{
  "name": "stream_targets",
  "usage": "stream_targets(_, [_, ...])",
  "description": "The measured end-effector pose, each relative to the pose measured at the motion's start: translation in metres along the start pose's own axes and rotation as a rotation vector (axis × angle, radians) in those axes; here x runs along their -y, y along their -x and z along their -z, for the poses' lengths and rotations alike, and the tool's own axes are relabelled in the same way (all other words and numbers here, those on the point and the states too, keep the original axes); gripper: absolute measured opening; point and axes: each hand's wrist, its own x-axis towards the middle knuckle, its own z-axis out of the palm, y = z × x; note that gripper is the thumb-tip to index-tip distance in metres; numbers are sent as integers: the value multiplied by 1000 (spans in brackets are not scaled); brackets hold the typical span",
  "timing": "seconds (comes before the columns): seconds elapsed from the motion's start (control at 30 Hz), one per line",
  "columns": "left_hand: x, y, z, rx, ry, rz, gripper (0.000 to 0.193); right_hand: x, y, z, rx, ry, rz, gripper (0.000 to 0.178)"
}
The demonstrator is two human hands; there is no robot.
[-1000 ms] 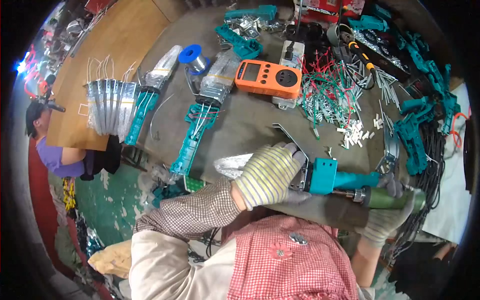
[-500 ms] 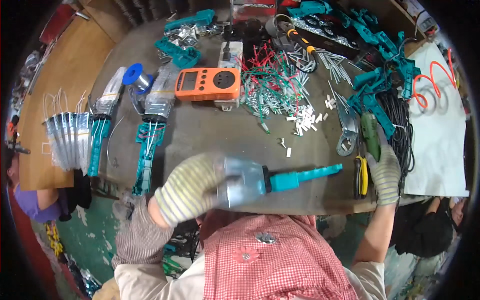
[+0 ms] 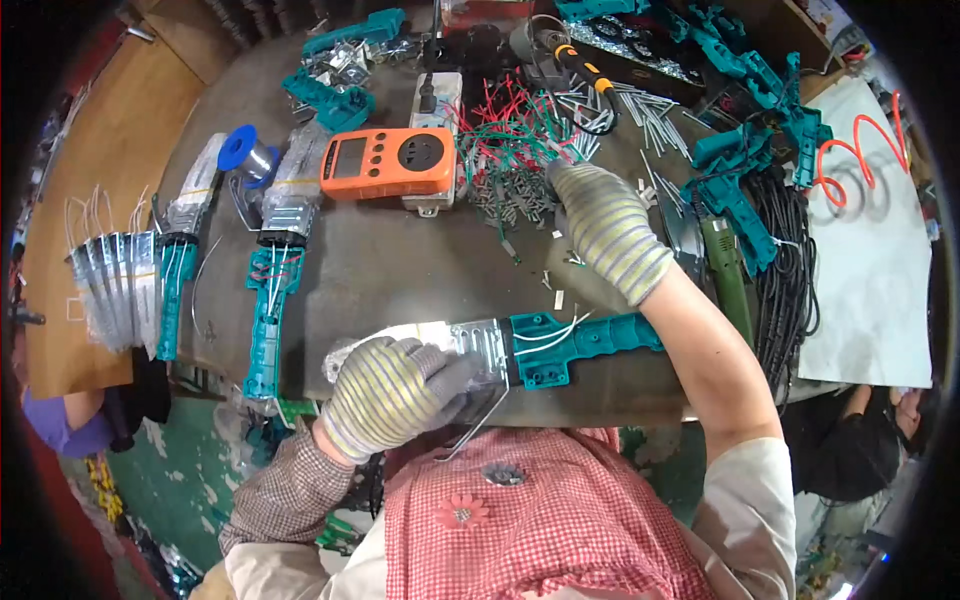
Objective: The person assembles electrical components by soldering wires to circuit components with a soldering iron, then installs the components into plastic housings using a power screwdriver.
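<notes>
My left hand [image 3: 390,397], in a striped glove, is closed round the metal body of a heat tool [image 3: 482,345] partly wrapped in clear film. Its teal handle half [image 3: 590,341] points right, hollow side up, with white wires inside. A thin bent metal rod [image 3: 480,425] hangs off the table's near edge below it. My right hand [image 3: 612,228], also gloved, reaches to the edge of a pile of red and green wires with small components [image 3: 507,185]. Its fingertips are drawn together there; what they hold, if anything, is hidden.
Two similar teal-handled units [image 3: 268,325] lie at left beside a blue solder spool [image 3: 240,155]. An orange meter [image 3: 388,163] sits behind. Far right are a green power tool [image 3: 727,270], black cables [image 3: 790,250] and teal shells [image 3: 735,190]. My right forearm crosses the table.
My right hand has left the green tool and moved left and away to the wire pile. The heat tool has been turned over, so the handle's hollow side and wires now show.
</notes>
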Motion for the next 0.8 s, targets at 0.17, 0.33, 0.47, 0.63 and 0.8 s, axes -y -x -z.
stream_targets(0.17, [17, -13, 6, 30, 156, -28, 39, 14, 27, 25, -106, -23, -68, 32])
stream_targets(0.33, [46, -65, 1, -184, 50, -35, 33, -18, 59, 15, -15, -148, -95, 35])
stream_targets(0.47, [74, -119, -4, -212, -301, -5, 18, -23, 70, 7, -20, -99, -11, 34])
stream_targets(0.63, [71, -165, -21, -132, -363, 21, 7, -33, 71, 4, -148, -147, 2, 30])
stream_targets(0.8, [48, -232, -47, -15, -210, -118, 13, -28, 70, 22, -142, -307, -26, 24])
